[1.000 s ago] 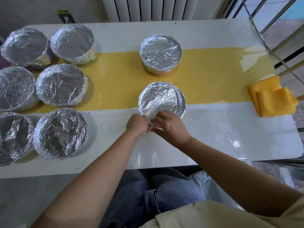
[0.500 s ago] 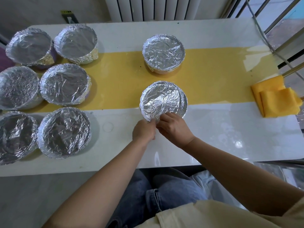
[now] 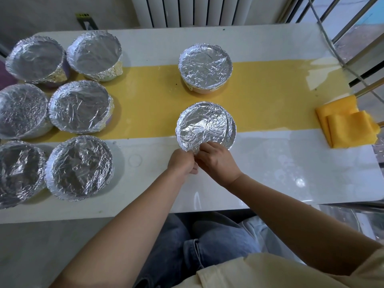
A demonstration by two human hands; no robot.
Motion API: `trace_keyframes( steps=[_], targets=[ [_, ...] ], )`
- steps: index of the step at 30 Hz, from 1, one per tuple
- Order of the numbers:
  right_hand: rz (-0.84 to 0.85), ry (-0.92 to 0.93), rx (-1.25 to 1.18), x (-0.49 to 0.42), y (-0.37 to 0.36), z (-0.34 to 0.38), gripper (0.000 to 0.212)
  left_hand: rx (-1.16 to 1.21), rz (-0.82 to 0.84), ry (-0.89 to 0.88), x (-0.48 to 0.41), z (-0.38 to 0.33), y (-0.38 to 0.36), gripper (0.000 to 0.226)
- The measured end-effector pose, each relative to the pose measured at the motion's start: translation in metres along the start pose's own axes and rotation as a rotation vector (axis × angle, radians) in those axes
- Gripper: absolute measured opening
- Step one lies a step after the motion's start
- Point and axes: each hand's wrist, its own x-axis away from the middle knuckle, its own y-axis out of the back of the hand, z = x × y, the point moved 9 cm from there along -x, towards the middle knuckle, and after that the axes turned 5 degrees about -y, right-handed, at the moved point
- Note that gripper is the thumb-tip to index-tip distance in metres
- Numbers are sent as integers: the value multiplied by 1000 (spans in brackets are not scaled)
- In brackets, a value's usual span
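Both hands (image 3: 204, 161) pinch round bowl's (image 3: 205, 126) crinkly foil edge (near side).

**Colours and patterns.** The table (image 3: 270, 173) is glossy white, crossed lengthwise by a broad, flat yellow band (image 3: 145, 100). The near foil-covered bowl (image 3: 205, 125) is bright silver, its skin a mesh of fine creases with white glints. The far foil-covered bowl (image 3: 205, 67) carries the same silver crinkle over a pale base, possibly lilac, though too little of it shows to be sure. The six foil-covered bowls at the left (image 3: 80, 107) repeat the silver, and two show purple walls beneath. The folded cloth (image 3: 349, 125) is plain orange-yellow. The radiator (image 3: 193, 9) is white, ribbed with dark vertical lines. The jeans (image 3: 176, 256) are washed blue and the shirt (image 3: 280, 273) is pale cream.
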Motion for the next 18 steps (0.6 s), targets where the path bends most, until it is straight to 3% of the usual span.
trace_keyframes(
  steps=[5, 12, 18],
  targets=[
    [44, -24, -76, 0, 8, -11, 31, 2, 6, -48, -6, -6, 8, 31],
    [35, 41, 11, 7, 13, -12, 15, -87, 39, -42, -5, -13, 21, 33],
    [13, 73, 3, 1, 5, -4, 18, -43, -89, -27, 2, -8, 26, 46]
  ],
)
